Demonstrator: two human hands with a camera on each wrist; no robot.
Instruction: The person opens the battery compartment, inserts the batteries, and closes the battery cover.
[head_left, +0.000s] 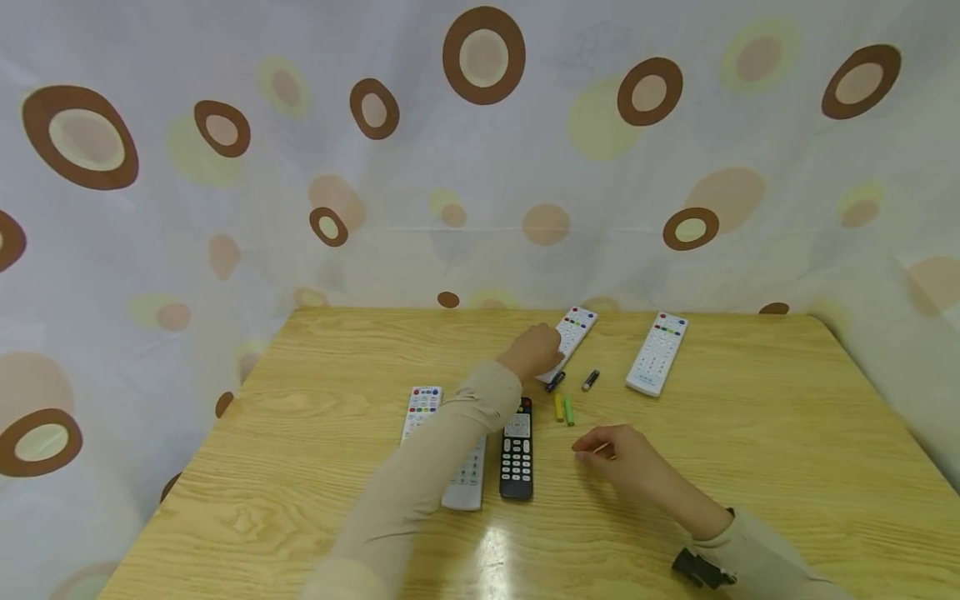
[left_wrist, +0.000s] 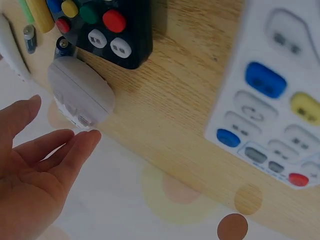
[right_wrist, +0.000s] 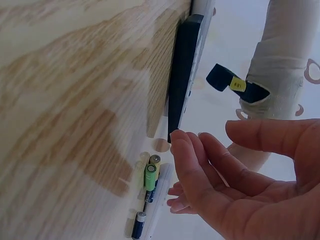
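Observation:
My left hand (head_left: 534,350) reaches to the back of the table, over the lower part of a white remote control (head_left: 576,327) that lies slanted there. In the left wrist view its fingertips are right at that remote's edge, with the thumb held apart. Just before the remote lie two dark batteries (head_left: 591,380), and nearer to me a yellow battery (head_left: 558,407) beside a green battery (head_left: 569,412). My right hand (head_left: 622,454) hovers close over the table to the right of these, fingers loosely bent and holding nothing, as the right wrist view (right_wrist: 240,185) confirms.
A black remote control (head_left: 517,458) lies in the middle, left of the batteries. Two white remotes (head_left: 467,487) lie further left, partly hidden by my left sleeve (head_left: 405,492). Another white remote (head_left: 657,354) lies at the back right. A patterned curtain (head_left: 480,167) hangs behind the wooden table (head_left: 787,400).

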